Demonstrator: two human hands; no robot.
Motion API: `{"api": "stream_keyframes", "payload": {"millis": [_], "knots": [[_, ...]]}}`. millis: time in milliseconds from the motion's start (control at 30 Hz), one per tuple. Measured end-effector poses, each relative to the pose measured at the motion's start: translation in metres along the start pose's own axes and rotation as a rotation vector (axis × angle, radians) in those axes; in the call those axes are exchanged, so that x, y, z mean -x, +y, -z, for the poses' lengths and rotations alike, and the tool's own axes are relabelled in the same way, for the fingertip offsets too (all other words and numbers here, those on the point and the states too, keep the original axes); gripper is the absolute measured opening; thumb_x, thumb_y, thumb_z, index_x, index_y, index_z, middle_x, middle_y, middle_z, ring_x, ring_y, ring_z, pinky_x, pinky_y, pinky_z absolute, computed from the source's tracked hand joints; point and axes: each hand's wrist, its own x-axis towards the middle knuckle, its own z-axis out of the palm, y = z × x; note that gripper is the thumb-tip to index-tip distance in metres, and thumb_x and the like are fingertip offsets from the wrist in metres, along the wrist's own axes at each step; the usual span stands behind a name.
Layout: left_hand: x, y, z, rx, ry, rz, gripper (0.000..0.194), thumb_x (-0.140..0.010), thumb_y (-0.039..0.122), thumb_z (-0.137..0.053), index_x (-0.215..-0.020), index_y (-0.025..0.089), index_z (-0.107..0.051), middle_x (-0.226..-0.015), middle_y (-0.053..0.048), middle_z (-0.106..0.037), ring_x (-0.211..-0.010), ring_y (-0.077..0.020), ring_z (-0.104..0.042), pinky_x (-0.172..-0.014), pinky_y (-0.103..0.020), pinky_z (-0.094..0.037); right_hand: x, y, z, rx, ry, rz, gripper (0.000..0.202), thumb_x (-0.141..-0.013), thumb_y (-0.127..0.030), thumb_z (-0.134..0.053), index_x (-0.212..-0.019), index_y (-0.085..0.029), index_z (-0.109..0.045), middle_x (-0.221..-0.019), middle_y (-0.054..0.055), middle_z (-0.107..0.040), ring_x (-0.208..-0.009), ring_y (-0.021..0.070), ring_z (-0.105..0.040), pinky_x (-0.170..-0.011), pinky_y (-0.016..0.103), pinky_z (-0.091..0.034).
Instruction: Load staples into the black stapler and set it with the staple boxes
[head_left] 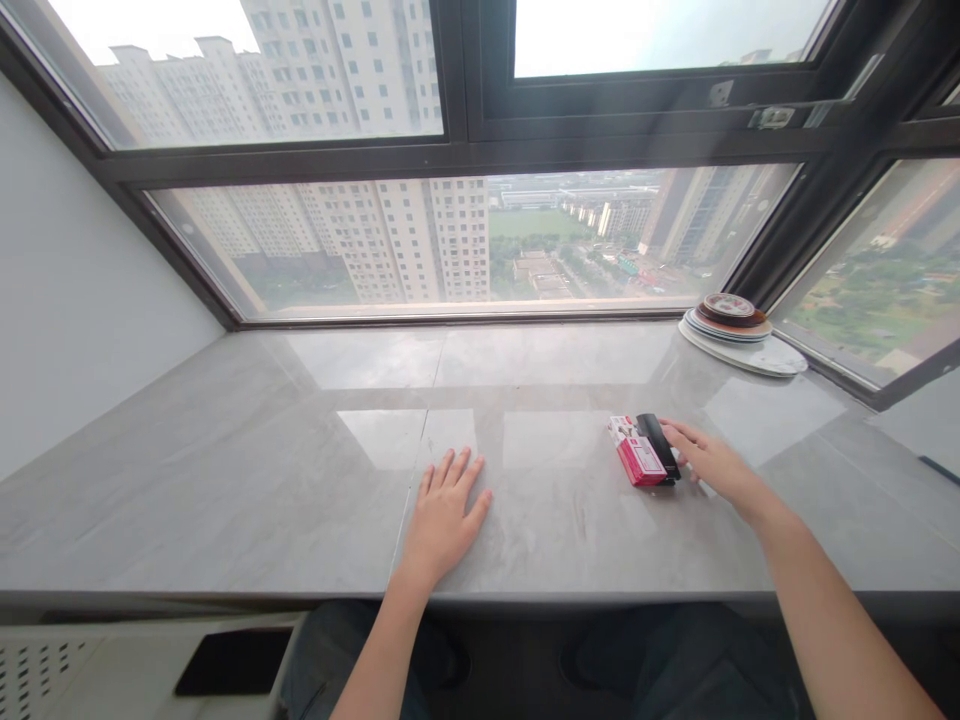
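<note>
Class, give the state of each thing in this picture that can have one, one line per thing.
Counter: glossy, reflecting window light
Plates: stacked
Pink box: lying on the counter
Black item: beside the pink box
Left hand: palm down, spread
Right hand: at the black item, partly hidden

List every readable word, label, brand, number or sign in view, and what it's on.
None can be read with certainty.
Pink-and-white box: printed, but too small and blurred to read.
Topmost plate: reddish marking, too blurred to tell whether it is lettering.
</note>
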Motion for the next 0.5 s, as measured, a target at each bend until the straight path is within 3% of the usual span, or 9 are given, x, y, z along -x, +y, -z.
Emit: {"api": "stream_keyframes", "payload": {"millis": [67,200,300,500], "knots": [[0.0,0.0,0.0,-0.004,-0.003,0.002,0.051,-0.107,0.047,-0.041,-0.157,0.038,-0.042,-0.17,0.004,-0.031,-0.159,-0.026,-0.021,-0.129,-0.053,-0.021,-0.002,0.008,-0.004,-0.033,-0.132,-0.05,0.066,-0.091,-0.066,-0.061,-0.14,-0.023,-0.067,-0.089,0.006,-0.075,-0.06,0.018,-0.06,-0.059,0.031,-0.049],[0.0,0.001,0.001,0.0,-0.003,0.0,0.051,-0.106,0.046,-0.042,-0.157,0.039,-0.042,-0.17,0.004,-0.03,-0.159,-0.0265,-0.021,-0.129,-0.053,-0.02,0.011,0.001,-0.03,-0.089,-0.148,-0.023,0.063,-0.09,-0.064,-0.065,-0.136,-0.021,-0.07,-0.081,0.004,-0.075,-0.056,0.0163,-0.06,-0.06,0.029,-0.049],[0.0,0.001,0.001,0.016,0.005,0.004,0.051,-0.106,0.046,-0.042,-0.156,0.039,-0.043,-0.169,0.003,-0.032,-0.159,-0.0268,-0.021,-0.129,-0.053,-0.02,0.029,-0.025,-0.065,-0.188,-0.203,0.031,0.062,-0.09,-0.064,-0.065,-0.132,-0.019,-0.073,-0.079,0.004,-0.074,-0.055,0.0162,-0.061,-0.059,0.029,-0.051],[0.0,0.001,0.0,0.08,0.017,0.01,0.049,-0.106,0.045,-0.043,-0.155,0.038,-0.046,-0.169,0.003,-0.033,-0.159,-0.0259,-0.022,-0.129,-0.053,-0.019,0.071,-0.1,-0.162,-0.291,-0.228,0.147,0.053,-0.093,-0.062,-0.058,-0.12,-0.02,-0.076,-0.081,0.004,-0.073,-0.053,0.0168,-0.063,-0.051,0.028,-0.054]]}}
